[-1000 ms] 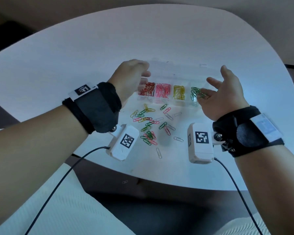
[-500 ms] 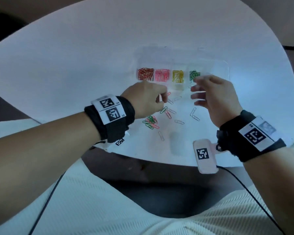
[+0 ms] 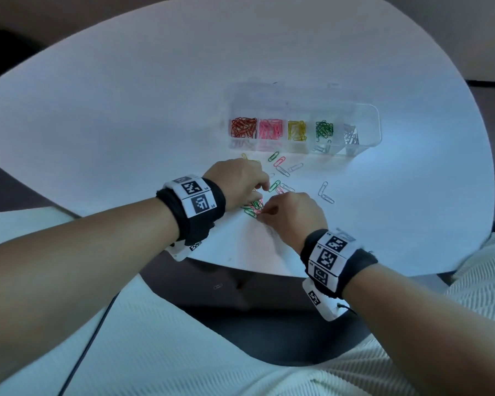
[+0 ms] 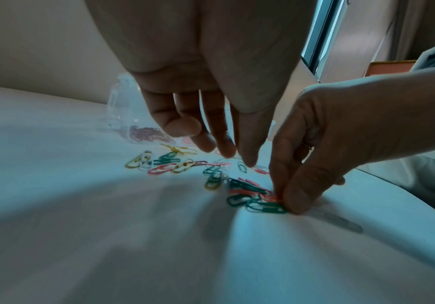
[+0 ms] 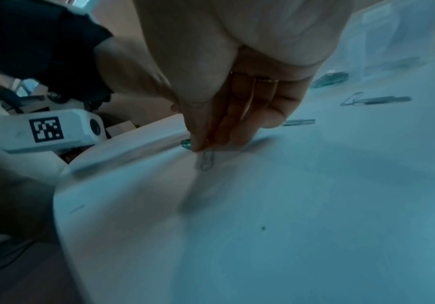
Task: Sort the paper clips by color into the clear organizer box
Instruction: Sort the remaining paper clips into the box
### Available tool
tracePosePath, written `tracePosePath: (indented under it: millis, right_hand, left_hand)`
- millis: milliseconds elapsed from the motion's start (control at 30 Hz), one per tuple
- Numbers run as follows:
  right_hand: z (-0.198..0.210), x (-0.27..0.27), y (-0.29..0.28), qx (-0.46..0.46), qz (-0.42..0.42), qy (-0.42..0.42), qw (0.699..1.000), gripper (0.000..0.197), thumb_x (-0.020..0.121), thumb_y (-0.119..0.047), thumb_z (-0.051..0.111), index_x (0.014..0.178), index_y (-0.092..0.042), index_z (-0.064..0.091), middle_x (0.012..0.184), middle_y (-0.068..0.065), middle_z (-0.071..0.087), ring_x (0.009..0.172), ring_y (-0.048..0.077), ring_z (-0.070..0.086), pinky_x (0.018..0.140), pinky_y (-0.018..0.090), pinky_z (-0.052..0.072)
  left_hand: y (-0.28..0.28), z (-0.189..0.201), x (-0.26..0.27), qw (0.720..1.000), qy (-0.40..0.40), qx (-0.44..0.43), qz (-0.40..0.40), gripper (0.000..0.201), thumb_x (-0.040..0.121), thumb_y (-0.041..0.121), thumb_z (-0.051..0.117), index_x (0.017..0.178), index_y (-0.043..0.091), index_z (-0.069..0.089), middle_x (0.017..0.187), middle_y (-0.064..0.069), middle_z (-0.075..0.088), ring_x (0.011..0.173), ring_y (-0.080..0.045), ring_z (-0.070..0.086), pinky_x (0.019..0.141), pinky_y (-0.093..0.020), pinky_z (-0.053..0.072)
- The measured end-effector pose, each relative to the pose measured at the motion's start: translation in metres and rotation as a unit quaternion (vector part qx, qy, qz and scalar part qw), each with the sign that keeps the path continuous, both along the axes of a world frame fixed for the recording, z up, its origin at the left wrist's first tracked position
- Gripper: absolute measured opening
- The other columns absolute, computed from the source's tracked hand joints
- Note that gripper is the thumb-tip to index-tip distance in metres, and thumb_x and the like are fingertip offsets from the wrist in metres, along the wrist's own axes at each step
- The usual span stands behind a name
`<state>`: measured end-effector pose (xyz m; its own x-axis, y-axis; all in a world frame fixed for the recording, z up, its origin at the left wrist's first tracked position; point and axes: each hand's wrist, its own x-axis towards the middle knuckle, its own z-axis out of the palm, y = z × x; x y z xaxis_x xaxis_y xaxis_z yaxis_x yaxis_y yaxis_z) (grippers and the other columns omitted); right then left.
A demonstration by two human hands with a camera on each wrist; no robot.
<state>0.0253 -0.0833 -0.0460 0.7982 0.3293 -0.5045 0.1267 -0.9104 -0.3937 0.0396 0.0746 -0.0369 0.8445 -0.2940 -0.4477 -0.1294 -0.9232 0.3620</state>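
Observation:
The clear organizer box [image 3: 366, 121] stands at the back of the white table [image 3: 126, 110], with red, pink, yellow, green and silver clips in separate compartments. Loose paper clips [image 3: 277, 167] of mixed colours lie in front of it. My left hand [image 3: 265, 185] hovers over the pile, fingers pointing down and holding nothing in the left wrist view [image 4: 216, 146]. My right hand [image 3: 265, 211] pinches a reddish paper clip [image 4: 273, 198] at the near edge of the pile [image 4: 237, 191], thumb against forefinger. In the right wrist view the right hand [image 5: 203, 144] touches the table beside a silver clip [image 5: 206, 160].
Two silver clips [image 3: 325, 192] lie apart to the right of the pile. The table's front edge [image 3: 240, 267] runs just behind my wrists. One clip [image 3: 217, 286] lies on the dark floor below. A white sofa cushion [image 3: 155, 352] fills the foreground.
Both hands have come back from the box to the loose pile near the table's front edge. The right hand has dropped to the table and closed its thumb and forefinger on a clip.

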Motion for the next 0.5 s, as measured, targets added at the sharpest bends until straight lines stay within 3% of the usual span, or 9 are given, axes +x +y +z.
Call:
tracePosePath:
  millis: [133, 267, 500]
  right_hand:
    - [0.002, 0.002, 0.003, -0.052, 0.028, -0.014, 0.998, 0.013, 0.084, -0.034, 0.062, 0.088, -0.027, 0.073, 0.087, 0.002, 0.067, 0.078, 0.025, 0.063, 0.066, 0.028, 0.050]
    - [0.000, 0.006, -0.005, -0.080, 0.019, -0.026, 0.996, 0.019, 0.083, -0.039, 0.063, 0.084, -0.020, 0.067, 0.083, 0.002, 0.064, 0.073, 0.024, 0.061, 0.062, 0.026, 0.047]
    - [-0.003, 0.012, -0.018, -0.098, -0.002, -0.013, 0.995, 0.023, 0.081, -0.039, 0.061, 0.083, -0.016, 0.062, 0.081, 0.001, 0.063, 0.073, 0.023, 0.061, 0.063, 0.027, 0.049]
  left_hand:
    - [-0.006, -0.006, -0.003, 0.998, -0.002, 0.018, -0.054, 0.026, 0.095, 0.033, 0.052, 0.118, 0.030, 0.063, 0.115, 0.005, 0.057, 0.114, -0.017, 0.048, 0.078, -0.034, 0.046]
    - [-0.012, -0.010, -0.004, 0.996, -0.001, 0.031, -0.089, 0.026, 0.097, 0.034, 0.049, 0.116, 0.027, 0.065, 0.113, 0.004, 0.057, 0.112, -0.018, 0.049, 0.077, -0.036, 0.049]
    - [-0.014, -0.018, -0.002, 0.997, -0.014, 0.004, -0.074, 0.020, 0.095, 0.019, 0.051, 0.101, 0.019, 0.070, 0.098, -0.001, 0.063, 0.101, -0.023, 0.052, 0.079, -0.040, 0.050]
